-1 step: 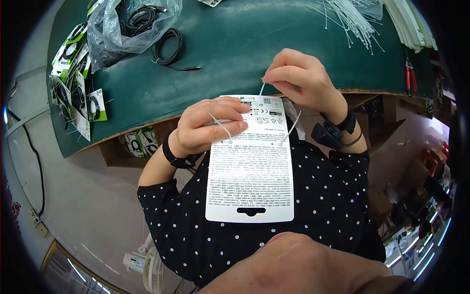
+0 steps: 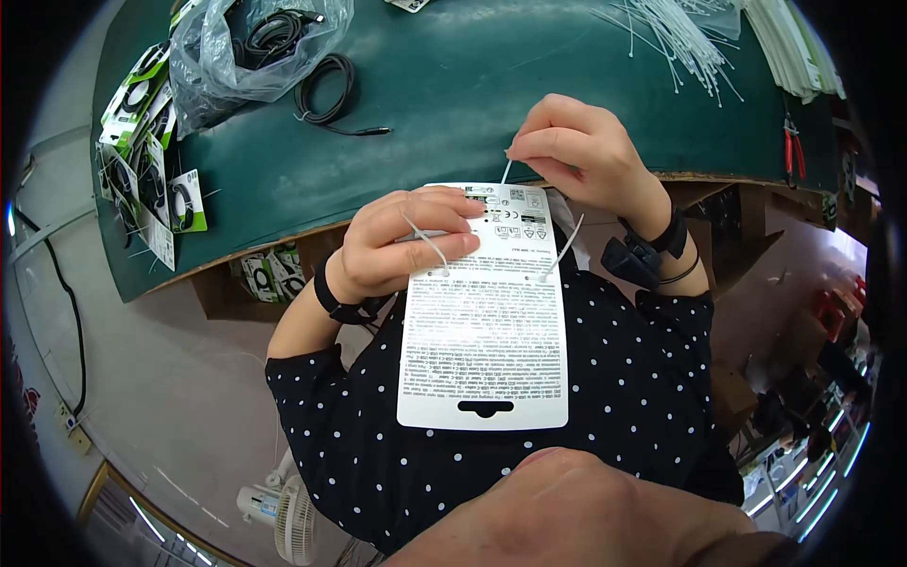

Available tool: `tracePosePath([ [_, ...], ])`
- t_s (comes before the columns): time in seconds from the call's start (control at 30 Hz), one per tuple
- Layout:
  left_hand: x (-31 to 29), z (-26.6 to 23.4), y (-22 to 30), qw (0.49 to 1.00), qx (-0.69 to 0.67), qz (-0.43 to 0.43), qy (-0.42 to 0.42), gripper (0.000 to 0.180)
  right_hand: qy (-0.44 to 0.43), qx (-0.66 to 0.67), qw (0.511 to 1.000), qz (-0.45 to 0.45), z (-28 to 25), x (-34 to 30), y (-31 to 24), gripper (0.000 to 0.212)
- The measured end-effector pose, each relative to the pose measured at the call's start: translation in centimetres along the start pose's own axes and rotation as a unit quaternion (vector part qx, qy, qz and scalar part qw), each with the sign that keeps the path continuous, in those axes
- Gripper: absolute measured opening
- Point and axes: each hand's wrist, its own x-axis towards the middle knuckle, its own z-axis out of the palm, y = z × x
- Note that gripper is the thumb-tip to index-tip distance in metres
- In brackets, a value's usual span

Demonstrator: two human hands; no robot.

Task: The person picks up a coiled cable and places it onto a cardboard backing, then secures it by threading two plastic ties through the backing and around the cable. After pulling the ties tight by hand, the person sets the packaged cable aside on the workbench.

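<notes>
My left hand [image 2: 406, 236] grips the far left part of a white packaging card [image 2: 482, 331], its thumb and fingers lying over the printed back. The card has a dark hanging slot at its near end. One white cable tie [image 2: 423, 242] sticks up beside the left fingers, and another white cable tie [image 2: 567, 246] rises from the card's right side. At the card's far edge my right hand [image 2: 581, 151] pinches the end of a further white cable tie [image 2: 506, 170]. Whatever lies behind the card is hidden.
On the green table [image 2: 435, 85] lie a clear plastic bag [image 2: 203, 71] of black cables, a coiled black cable [image 2: 326, 90] and packaged cables [image 2: 142, 142]. Loose cable ties [image 2: 680, 42], a stack of cards [image 2: 789, 47] and red-handled cutters [image 2: 793, 151] are at the right.
</notes>
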Motion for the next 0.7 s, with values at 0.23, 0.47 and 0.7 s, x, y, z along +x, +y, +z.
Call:
tracePosePath([
  [0.23, 0.2, 0.1, 0.0, 1.000, -0.010, -0.001, 0.007, 0.026, 0.027, -0.025, 0.999, -0.019, 1.0, -0.2, 0.3, 0.013],
  [0.47, 0.6, 0.1, -0.2, 1.000, -0.020, 0.004, 0.004, 0.029, 0.011, -0.032, 0.999, -0.032, 0.6, -0.4, 0.5, 0.018],
  [0.7, 0.3, 0.4, -0.9, 0.993, -0.081, -0.080, 0.043, 0.028, -0.042, 0.036, 0.998, -0.010, 0.9, -0.5, 0.6, 0.016],
])
